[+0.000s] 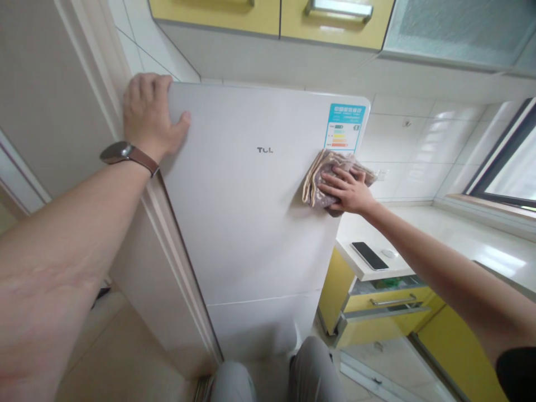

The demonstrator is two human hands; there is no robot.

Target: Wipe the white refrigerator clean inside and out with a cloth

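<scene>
In the head view a white refrigerator [251, 223] stands upright in front of me, with a small logo on its door. My left hand [153, 111] grips its upper left corner, thumb on the front and fingers curled over the edge. A watch with a brown strap is on that wrist. Against the door's right side, my right hand [345, 190] presses a folded grey-brown cloth [314, 181] with lighter edges. Its fingers lie over the cloth, just below the blue and white energy label [344, 127]. Part of the cloth is hidden under the hand.
Yellow wall cupboards [335, 28] hang above. A door frame [176, 245] runs close along the left. To the right, a phone [370, 255] lies on the white counter [419, 223], above a yellow drawer [387, 301] standing partly open. A window [506, 162] is at far right.
</scene>
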